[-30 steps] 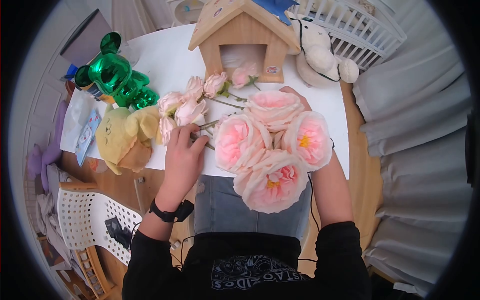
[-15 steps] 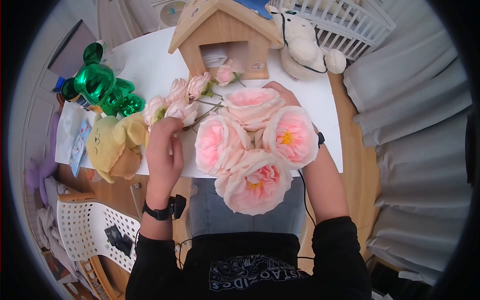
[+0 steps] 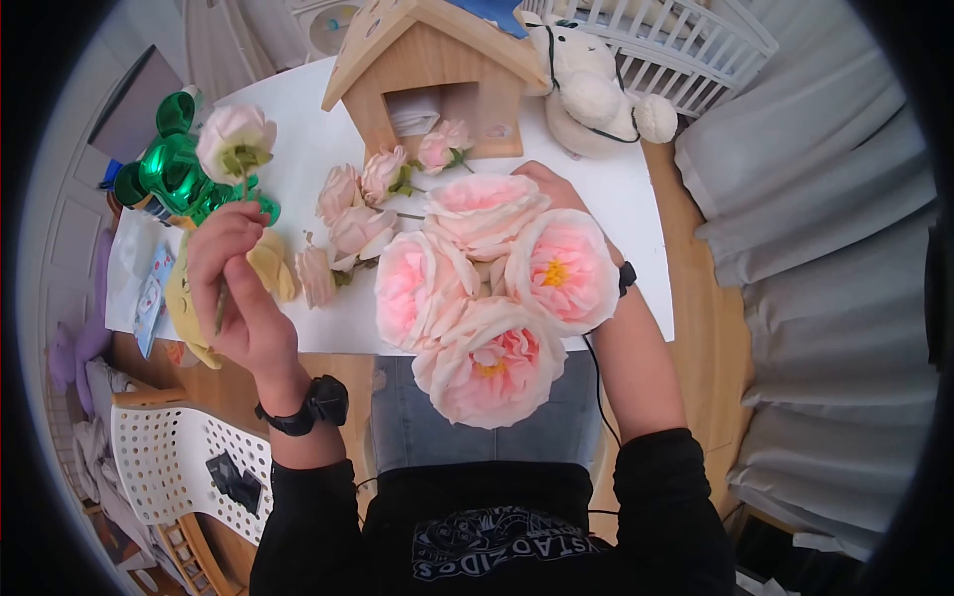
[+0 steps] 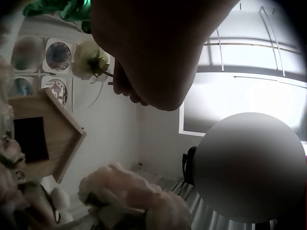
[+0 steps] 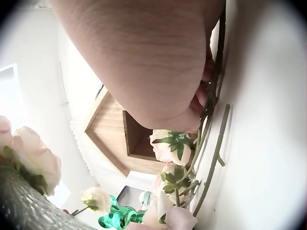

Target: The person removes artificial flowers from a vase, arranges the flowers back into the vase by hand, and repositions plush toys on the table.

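Observation:
My left hand point(image 3: 243, 293) is raised over the left side of the table, pinching the stem of a pale pink rose point(image 3: 237, 141) that stands bloom up. In the left wrist view its green-backed bloom point(image 4: 91, 60) shows beyond the fingers. My right hand point(image 3: 556, 186) reaches behind a cluster of large pink blooms point(image 3: 492, 298), mostly hidden from the head view. The right wrist view shows its fingertips point(image 5: 204, 93) right at some dark stems point(image 5: 209, 112) on the table; I cannot tell whether they grip them. Several smaller pink roses point(image 3: 360, 233) lie left of the cluster.
A wooden toy house point(image 3: 447, 89) stands at the back, with a white plush toy point(image 3: 596, 99) to its right. At the left are a shiny green bear figure point(image 3: 169, 164), a yellow plush toy point(image 3: 194, 313) and a packet point(image 3: 154, 298). A ribbed, clear surface point(image 5: 29, 203) stands below the large blooms.
My left hand has lifted a rose from the group on the table and carried it up and to the left. My right hand stays behind the large blooms. The head view has shifted slightly.

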Demonstrator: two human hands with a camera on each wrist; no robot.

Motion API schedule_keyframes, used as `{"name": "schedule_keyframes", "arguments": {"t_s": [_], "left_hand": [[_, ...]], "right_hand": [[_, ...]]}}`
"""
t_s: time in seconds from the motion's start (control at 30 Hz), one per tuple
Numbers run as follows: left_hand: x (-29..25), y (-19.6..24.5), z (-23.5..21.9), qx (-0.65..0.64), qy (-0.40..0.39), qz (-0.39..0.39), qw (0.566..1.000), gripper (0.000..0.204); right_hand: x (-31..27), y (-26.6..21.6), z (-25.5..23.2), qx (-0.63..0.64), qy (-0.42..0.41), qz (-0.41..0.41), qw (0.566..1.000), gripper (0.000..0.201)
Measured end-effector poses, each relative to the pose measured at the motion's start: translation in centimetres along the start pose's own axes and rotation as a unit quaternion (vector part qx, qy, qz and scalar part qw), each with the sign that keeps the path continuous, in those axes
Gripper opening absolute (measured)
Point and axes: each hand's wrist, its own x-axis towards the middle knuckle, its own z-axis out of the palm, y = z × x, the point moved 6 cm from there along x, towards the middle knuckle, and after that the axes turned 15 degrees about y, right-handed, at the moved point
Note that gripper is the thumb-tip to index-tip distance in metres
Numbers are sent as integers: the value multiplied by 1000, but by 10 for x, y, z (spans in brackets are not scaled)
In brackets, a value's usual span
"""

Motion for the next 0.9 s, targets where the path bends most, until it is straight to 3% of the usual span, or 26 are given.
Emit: {"name": "schedule_keyframes", "arguments": {"t_s": [0.1, 0.13, 0.17, 0.23, 0.27, 0.3, 0.37, 0.43, 0.5, 0.57, 0.63, 0.7, 0.73, 0.9], "left_hand": [[3, 24, 2, -4, -7, 58, 998, 20], [1, 33, 3, -27, -13, 72, 997, 25], [-1, 40, 0, -27, -13, 71, 997, 25], [-4, 53, -8, -167, -6, 38, 985, 26], [-1, 64, -6, -119, 56, 24, 991, 15], [0, 68, -8, -120, 56, 25, 991, 15], [3, 82, -12, -200, 27, 79, 976, 6], [1, 94, -9, -229, 35, 62, 971, 6], [-12, 113, -1, -267, -126, 129, 947, 14], [-18, 139, 22, -269, -210, 28, 940, 13], [-20, 152, 51, -332, -278, 174, 884, 8], [-26, 164, 70, -337, -319, 184, 867, 14], [-33, 171, 78, -336, -361, 194, 848, 22], [-55, 184, 78, -245, -349, 246, 870, 25]], "right_hand": [[2, 3, 0, 14, 2, 31, 999, 20], [2, 0, -2, -11, 5, -4, 1000, 20], [3, -10, -4, -35, 6, -39, 999, 20], [6, -23, -13, -33, 21, -41, 998, 20], [8, -32, -18, -31, 37, -44, 998, 20], [9, -38, -23, -31, 37, -45, 998, 20], [12, -39, -53, -6, 175, 11, 984, 16], [10, -65, -95, 34, 262, -26, 964, 18], [-10, -111, -127, 130, 350, 66, 925, 17], [-18, -172, -138, 201, 294, -52, 933, 32], [-35, -201, -128, 194, 375, 63, 904, 38], [-41, -247, -114, 272, 446, 193, 830, 40], [-44, -244, -116, 269, 448, 194, 830, 40], [-62, -220, -151, 129, 426, -49, 894, 62]]}}
